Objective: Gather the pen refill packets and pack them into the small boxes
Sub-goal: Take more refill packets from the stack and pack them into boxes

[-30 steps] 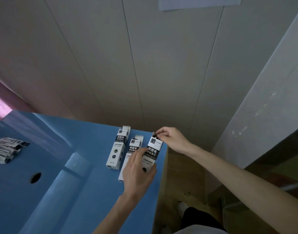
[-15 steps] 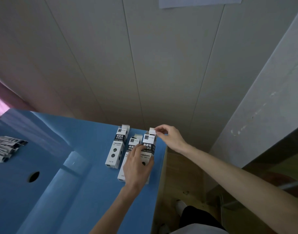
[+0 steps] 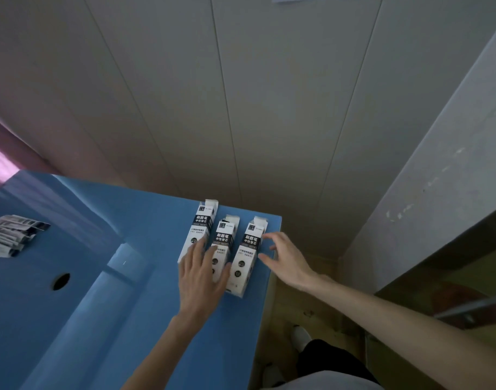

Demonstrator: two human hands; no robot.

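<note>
Three small white-and-black boxes lie side by side near the far right corner of the blue table [image 3: 80, 319], top flaps open: a left box [image 3: 199, 229], a middle box [image 3: 223, 243] and a right box [image 3: 248, 254]. My left hand [image 3: 203, 277] lies flat with spread fingers over the lower ends of the left and middle boxes. My right hand [image 3: 286, 258] hovers open just right of the right box, fingers apart, holding nothing. A pile of pen refill packets [image 3: 11, 235] lies at the table's far left.
A round hole [image 3: 61, 281] is cut in the table top left of the hands. The table's right edge [image 3: 265, 311] runs just beside the right box, with floor and my shoe [image 3: 301, 336] below. A panelled wall stands behind.
The third box, held up in both hands before, now lies flat on the table beside the other two. Both hands have let go of it; the left has shifted onto the neighbouring boxes.
</note>
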